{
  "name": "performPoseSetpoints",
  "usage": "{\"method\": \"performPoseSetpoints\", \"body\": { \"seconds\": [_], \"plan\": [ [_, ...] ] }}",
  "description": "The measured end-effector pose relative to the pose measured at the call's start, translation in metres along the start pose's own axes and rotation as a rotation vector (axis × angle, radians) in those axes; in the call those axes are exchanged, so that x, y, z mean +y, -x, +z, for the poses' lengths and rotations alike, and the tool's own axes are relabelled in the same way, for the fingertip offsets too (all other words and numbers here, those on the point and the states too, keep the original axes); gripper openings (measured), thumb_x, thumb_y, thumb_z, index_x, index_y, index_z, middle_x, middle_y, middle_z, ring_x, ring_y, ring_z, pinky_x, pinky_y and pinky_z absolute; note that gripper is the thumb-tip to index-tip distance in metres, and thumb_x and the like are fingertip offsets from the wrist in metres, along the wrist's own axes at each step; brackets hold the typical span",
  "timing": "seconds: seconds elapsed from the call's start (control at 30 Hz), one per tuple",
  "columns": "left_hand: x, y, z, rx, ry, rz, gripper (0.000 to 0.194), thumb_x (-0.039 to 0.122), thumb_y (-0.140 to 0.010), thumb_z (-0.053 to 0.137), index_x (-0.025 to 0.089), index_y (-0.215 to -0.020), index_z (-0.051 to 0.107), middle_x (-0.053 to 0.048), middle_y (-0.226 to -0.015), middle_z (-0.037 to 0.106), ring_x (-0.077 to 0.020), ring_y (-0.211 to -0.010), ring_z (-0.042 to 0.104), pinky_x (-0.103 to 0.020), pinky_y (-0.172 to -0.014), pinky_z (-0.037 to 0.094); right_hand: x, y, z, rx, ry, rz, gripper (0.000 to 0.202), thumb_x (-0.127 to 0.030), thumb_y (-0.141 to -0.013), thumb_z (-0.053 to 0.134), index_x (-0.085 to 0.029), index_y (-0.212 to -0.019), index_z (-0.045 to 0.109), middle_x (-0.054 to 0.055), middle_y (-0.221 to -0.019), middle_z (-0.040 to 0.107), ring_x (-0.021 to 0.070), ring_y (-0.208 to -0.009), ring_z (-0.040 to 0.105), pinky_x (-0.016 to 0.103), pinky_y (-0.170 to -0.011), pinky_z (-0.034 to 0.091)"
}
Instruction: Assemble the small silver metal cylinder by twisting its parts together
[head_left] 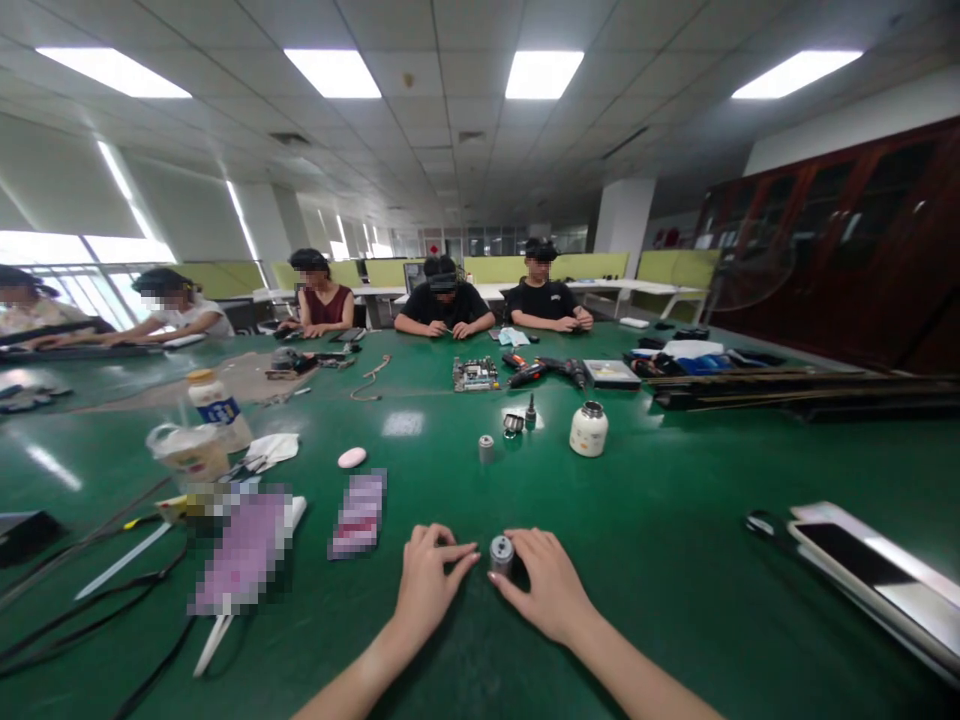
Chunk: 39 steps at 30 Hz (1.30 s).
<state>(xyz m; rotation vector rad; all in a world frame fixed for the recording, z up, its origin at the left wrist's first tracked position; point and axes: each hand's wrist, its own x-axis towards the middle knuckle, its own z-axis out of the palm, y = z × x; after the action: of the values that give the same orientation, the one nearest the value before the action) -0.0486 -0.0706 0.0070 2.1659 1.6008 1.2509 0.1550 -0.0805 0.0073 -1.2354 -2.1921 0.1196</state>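
My right hand [551, 585] grips a small silver metal cylinder [501, 556] between thumb and fingers. It stands upright on the green table, and its round top has dark marks. Just left of it, my left hand [431, 580] has thumb and index fingertips close together in a pinch. Whatever may be between those tips is too small to make out. Farther out on the table stands a similar small metal cylinder [486, 449]. Beside that are a dark pointed part [531, 412] and a small dark metal piece [513, 426].
A white jar [589, 430] stands ahead to the right, phones [877, 575] lie far right. On the left are a bottle [219, 410], cables [97, 620] and a pink oval object [352, 457]. A circuit board [475, 374] and power drills [551, 371] lie beyond; several people sit opposite.
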Motion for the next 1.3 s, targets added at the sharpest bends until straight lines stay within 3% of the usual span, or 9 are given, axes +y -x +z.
{"method": "performPoseSetpoints", "body": {
  "seconds": [0.13,0.3,0.43,0.6,0.9,0.97,1.07,1.17,1.3],
  "plan": [
    [-0.005,0.006,0.003,-0.032,-0.069,-0.017,0.013,0.043,-0.081,0.07,0.035,-0.087,0.079,-0.003,-0.08,0.063,-0.0228,-0.082,0.052,-0.036,-0.072,0.043,0.001,0.0,0.002,-0.015,-0.011,0.021,0.034,-0.032,-0.083,0.067,-0.016,-0.113,0.061,0.011,-0.114,0.068,0.0286,-0.104,0.062,0.046,-0.095,0.046],
    [0.01,0.001,0.009,0.022,-0.059,0.013,0.021,0.038,-0.091,0.059,0.031,-0.102,0.075,-0.005,-0.091,0.063,-0.0227,-0.091,0.054,-0.039,-0.083,0.045,0.002,0.001,0.004,-0.027,-0.01,0.009,0.031,-0.028,-0.083,0.065,-0.017,-0.112,0.061,0.012,-0.115,0.068,0.0296,-0.106,0.062,0.049,-0.096,0.046],
    [0.019,-0.001,0.022,0.052,0.047,0.083,0.017,0.037,-0.089,0.062,0.029,-0.096,0.075,-0.005,-0.091,0.065,-0.0236,-0.093,0.056,-0.039,-0.083,0.048,0.007,0.002,0.014,-0.019,-0.009,0.004,0.036,-0.021,-0.079,0.064,-0.018,-0.114,0.061,0.012,-0.113,0.069,0.0289,-0.102,0.064,0.048,-0.094,0.048],
    [0.015,-0.002,0.031,0.056,0.113,0.17,0.013,0.034,-0.087,0.065,0.027,-0.091,0.076,-0.005,-0.085,0.067,-0.0228,-0.089,0.058,-0.037,-0.08,0.052,0.019,0.003,0.028,0.036,0.049,-0.049,0.038,-0.022,-0.072,0.067,-0.017,-0.109,0.064,0.013,-0.11,0.071,0.0304,-0.097,0.067,0.045,-0.089,0.052],
    [0.009,-0.007,0.027,-0.114,0.149,0.299,0.026,0.021,-0.088,0.059,0.031,-0.11,0.07,-0.005,-0.091,0.068,-0.0224,-0.09,0.058,-0.037,-0.08,0.052,0.031,0.002,0.029,-0.086,-0.016,-0.059,0.042,-0.025,-0.072,0.067,-0.021,-0.114,0.062,0.011,-0.117,0.07,0.0312,-0.101,0.066,0.046,-0.091,0.052],
    [0.01,-0.006,0.026,-0.132,0.182,0.287,0.031,0.018,-0.089,0.057,0.032,-0.115,0.067,-0.005,-0.095,0.067,-0.022,-0.092,0.057,-0.037,-0.081,0.051,0.03,0.002,0.023,-0.108,-0.12,-0.029,0.048,-0.023,-0.072,0.066,-0.022,-0.12,0.059,0.011,-0.121,0.067,0.0308,-0.108,0.064,0.046,-0.096,0.05],
    [0.013,-0.002,0.025,-0.156,0.215,0.239,0.039,0.019,-0.087,0.058,0.029,-0.124,0.06,-0.006,-0.102,0.067,-0.0225,-0.095,0.057,-0.037,-0.082,0.05,0.03,0.002,0.012,-0.031,-0.31,0.02,0.053,-0.02,-0.077,0.059,-0.021,-0.129,0.05,0.012,-0.126,0.063,0.0275,-0.115,0.06,0.041,-0.098,0.05],
    [0.017,0.0,0.026,-0.206,0.197,0.155,0.055,0.024,-0.076,0.07,0.022,-0.128,0.053,-0.008,-0.104,0.067,-0.025,-0.094,0.058,-0.038,-0.081,0.049,0.029,0.001,0.004,0.076,-0.407,0.096,0.038,-0.023,-0.087,0.053,-0.023,-0.125,0.055,0.011,-0.121,0.066,0.025,-0.111,0.063,0.038,-0.095,0.053],
    [0.021,-0.001,0.028,-0.286,0.149,0.088,0.036,0.018,-0.071,0.07,0.021,-0.106,0.061,-0.007,-0.097,0.068,-0.0252,-0.09,0.059,-0.037,-0.078,0.046,0.026,-0.004,0.002,0.094,-0.394,0.108,0.022,-0.032,-0.091,0.055,-0.027,-0.108,0.068,0.008,-0.109,0.072,0.0249,-0.104,0.067,0.038,-0.091,0.055]
  ]
}}
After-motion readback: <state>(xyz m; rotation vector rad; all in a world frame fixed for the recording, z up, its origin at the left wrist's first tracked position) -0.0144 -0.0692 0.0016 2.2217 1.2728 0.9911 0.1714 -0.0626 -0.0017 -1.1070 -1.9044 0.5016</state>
